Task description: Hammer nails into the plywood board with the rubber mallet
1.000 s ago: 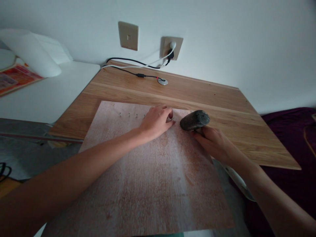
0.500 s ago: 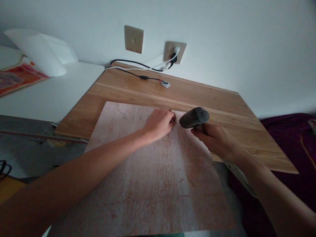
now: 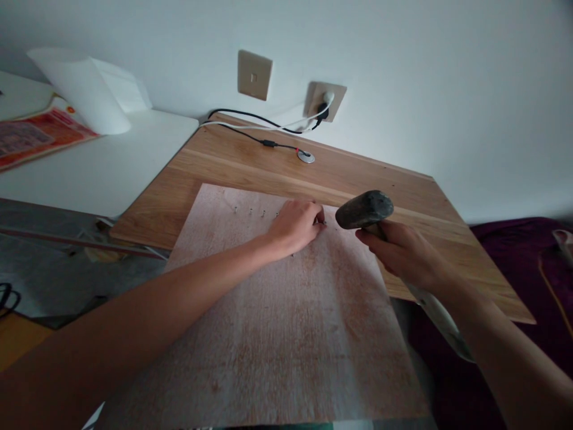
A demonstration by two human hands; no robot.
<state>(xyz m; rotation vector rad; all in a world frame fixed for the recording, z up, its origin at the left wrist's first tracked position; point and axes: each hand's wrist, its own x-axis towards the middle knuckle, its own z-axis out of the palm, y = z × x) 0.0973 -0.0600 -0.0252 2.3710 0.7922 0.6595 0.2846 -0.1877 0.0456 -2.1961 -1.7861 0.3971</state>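
Note:
My left hand (image 3: pixel 299 226) rests at the far part of a reddish-brown wooden board (image 3: pixel 286 334). Its thumb and fingers pinch a small nail, of which only a tip of metal shows at the fingertips. My right hand (image 3: pixel 405 254) is wrapped around the pale handle of a hammer (image 3: pixel 364 210). The dark, thick hammer head hangs just right of my left fingertips, apart from them. Left of my left hand, several nails (image 3: pixel 250 211) stand upright in a row along the board's far edge. A small dark thing, perhaps another nail (image 3: pixel 293 255), shows below my left wrist.
Under the board is a wooden desk (image 3: pixel 358 179) against the wall. Black and white cables (image 3: pixel 268 143) run along its back to a wall socket (image 3: pixel 326 101). To the left, a white table (image 3: pixel 147 143) holds a white paper roll (image 3: pixel 85 89) and a red packet (image 3: pixel 40 137).
The view has shifted, moving the scene slightly rightward. The hammer head is a little farther from my left fingertips and slightly higher. Both hands keep their grips.

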